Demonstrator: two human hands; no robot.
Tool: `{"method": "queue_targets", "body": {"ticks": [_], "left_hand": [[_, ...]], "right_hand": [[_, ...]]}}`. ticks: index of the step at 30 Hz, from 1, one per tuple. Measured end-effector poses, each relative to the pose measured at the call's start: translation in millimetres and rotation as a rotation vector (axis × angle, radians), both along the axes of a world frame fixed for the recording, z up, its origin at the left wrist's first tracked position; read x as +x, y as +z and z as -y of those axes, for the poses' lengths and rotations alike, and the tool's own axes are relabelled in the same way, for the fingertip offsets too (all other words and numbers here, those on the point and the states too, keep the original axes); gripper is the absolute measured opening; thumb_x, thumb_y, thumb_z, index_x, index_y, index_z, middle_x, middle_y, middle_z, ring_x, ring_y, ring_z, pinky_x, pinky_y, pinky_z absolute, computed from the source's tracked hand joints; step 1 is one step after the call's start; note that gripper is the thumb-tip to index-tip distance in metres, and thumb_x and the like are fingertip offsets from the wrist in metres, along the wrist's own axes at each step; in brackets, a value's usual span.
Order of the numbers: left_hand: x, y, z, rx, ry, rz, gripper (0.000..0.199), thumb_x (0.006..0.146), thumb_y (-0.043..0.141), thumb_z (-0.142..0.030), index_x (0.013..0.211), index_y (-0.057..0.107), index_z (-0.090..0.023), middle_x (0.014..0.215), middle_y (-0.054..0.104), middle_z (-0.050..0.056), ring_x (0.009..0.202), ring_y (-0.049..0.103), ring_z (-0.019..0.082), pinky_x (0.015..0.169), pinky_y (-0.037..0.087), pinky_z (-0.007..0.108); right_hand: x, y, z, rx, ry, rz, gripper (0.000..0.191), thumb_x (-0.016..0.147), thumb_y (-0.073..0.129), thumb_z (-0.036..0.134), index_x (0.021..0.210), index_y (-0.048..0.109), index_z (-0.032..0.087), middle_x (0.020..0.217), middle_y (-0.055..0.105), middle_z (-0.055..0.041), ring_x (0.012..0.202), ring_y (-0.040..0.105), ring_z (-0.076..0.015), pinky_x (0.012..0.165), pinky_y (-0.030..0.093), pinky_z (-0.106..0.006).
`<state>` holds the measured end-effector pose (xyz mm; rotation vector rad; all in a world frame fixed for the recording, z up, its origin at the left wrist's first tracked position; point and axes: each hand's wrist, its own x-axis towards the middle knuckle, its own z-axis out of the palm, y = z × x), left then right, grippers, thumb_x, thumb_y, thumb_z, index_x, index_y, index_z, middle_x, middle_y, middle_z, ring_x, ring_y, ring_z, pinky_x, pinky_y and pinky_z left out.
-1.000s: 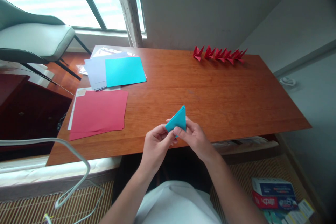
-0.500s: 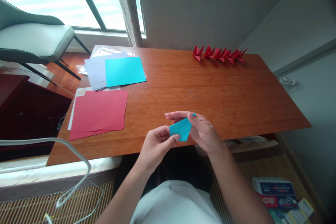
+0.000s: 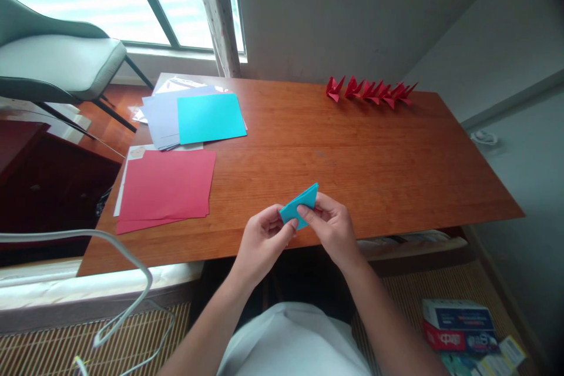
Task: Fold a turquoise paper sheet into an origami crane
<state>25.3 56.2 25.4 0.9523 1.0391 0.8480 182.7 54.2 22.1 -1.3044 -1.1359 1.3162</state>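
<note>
A small folded piece of blue paper is held above the table's front edge. My left hand pinches its lower left part, thumb in front. On its right side, my right hand grips the paper with the thumb on the front face and the fingers behind. The two thumbs are close together. One pointed corner of the paper sticks up to the upper right.
The wooden table bears red sheets, a blue sheet on pale sheets, and several red folded paper figures at the back. A chair, a white cable and boxes are around it.
My right hand has closed on the blue paper, its fingers no longer stretched out over the top. The paper has turned and looks narrower, with a corner pointing up.
</note>
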Motion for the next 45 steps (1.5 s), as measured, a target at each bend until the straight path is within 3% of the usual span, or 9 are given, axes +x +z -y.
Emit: {"method": "queue_targets", "body": {"ticks": [4,10,17,22,29,33,38,41,45], "left_hand": [[-6.9,-2.0,-1.6,0.086,-0.051,-0.080,0.036,0.090,0.066,-0.048,0.077,0.068,-0.015,0.066,0.057,-0.001,0.061,0.051,0.011,0.056,0.042,0.021],[-9.8,-6.3,-0.3,0.101,-0.054,-0.085,0.038,0.090,0.066,-0.049,0.076,0.072,-0.015,0.065,0.059,0.001,0.063,0.054,0.013,0.057,0.044,0.022],[-1.9,-1.1,3.1,-0.025,-0.007,-0.011,0.035,0.083,0.075,-0.049,0.077,0.070,-0.016,0.066,0.061,0.000,0.061,0.055,0.012,0.057,0.046,0.021],[5.0,-4.9,6.0,-0.030,-0.062,0.064,0.028,0.079,0.081,-0.041,0.077,0.072,-0.014,0.071,0.070,0.004,0.067,0.062,0.015,0.063,0.051,0.024],[1.8,-9.0,9.8,0.025,-0.164,-0.035,0.024,0.086,0.074,-0.038,0.080,0.073,-0.014,0.073,0.071,0.006,0.067,0.063,0.016,0.061,0.048,0.024],[1.0,-6.5,10.0,0.013,-0.171,-0.043,0.022,0.085,0.074,-0.036,0.079,0.072,-0.015,0.072,0.071,0.005,0.068,0.064,0.017,0.060,0.047,0.023],[3.4,-3.7,6.4,-0.054,0.014,0.033,0.022,0.079,0.080,-0.037,0.077,0.072,-0.016,0.066,0.070,0.002,0.062,0.062,0.013,0.058,0.048,0.021],[4.4,-3.4,4.7,-0.065,0.073,0.063,0.022,0.078,0.081,-0.036,0.077,0.073,-0.016,0.066,0.069,0.001,0.061,0.061,0.012,0.057,0.048,0.020],[0.9,-0.9,3.0,-0.083,0.041,0.115,0.023,0.077,0.083,-0.036,0.081,0.074,-0.016,0.068,0.070,0.001,0.062,0.063,0.013,0.058,0.051,0.021]], "right_hand": [[6.2,3.1,-0.7,-0.023,0.055,0.013,0.024,0.088,0.072,0.041,0.080,0.069,0.019,0.077,0.062,-0.0005,0.074,0.055,-0.0165,0.072,0.048,-0.029],[5.8,1.5,-0.1,-0.093,0.056,-0.120,0.029,0.085,0.073,0.046,0.078,0.066,0.019,0.072,0.060,0.0010,0.068,0.053,-0.0151,0.065,0.047,-0.028],[2.7,1.9,-4.2,-0.094,0.063,-0.115,0.029,0.081,0.077,0.044,0.074,0.063,0.020,0.071,0.060,0.0017,0.067,0.054,-0.0143,0.064,0.048,-0.027],[-0.3,8.5,-3.0,-0.110,0.027,-0.135,0.030,0.080,0.077,0.042,0.069,0.061,0.020,0.065,0.058,0.0030,0.062,0.052,-0.0131,0.059,0.044,-0.026],[21.2,10.7,-16.2,0.001,-0.185,-0.058,0.022,0.082,0.077,0.042,0.075,0.075,0.021,0.065,0.063,0.0001,0.059,0.050,-0.0128,0.054,0.038,-0.027],[28.4,10.5,-18.2,0.016,-0.312,-0.060,0.025,0.084,0.076,0.046,0.079,0.076,0.021,0.062,0.061,-0.0003,0.057,0.050,-0.0131,0.053,0.038,-0.027],[19.4,5.8,-5.2,-0.008,-0.084,-0.119,0.037,0.092,0.062,0.057,0.100,0.072,0.022,0.075,0.066,-0.0021,0.066,0.057,-0.0152,0.055,0.043,-0.027],[12.4,3.4,2.2,-0.052,0.053,-0.081,0.030,0.088,0.070,0.051,0.093,0.070,0.021,0.073,0.066,0.0000,0.064,0.057,-0.0142,0.058,0.045,-0.026],[10.0,4.7,4.5,-0.006,0.105,0.005,0.025,0.091,0.069,0.044,0.082,0.069,0.020,0.078,0.069,-0.0013,0.071,0.061,-0.0159,0.066,0.049,-0.028]]}}
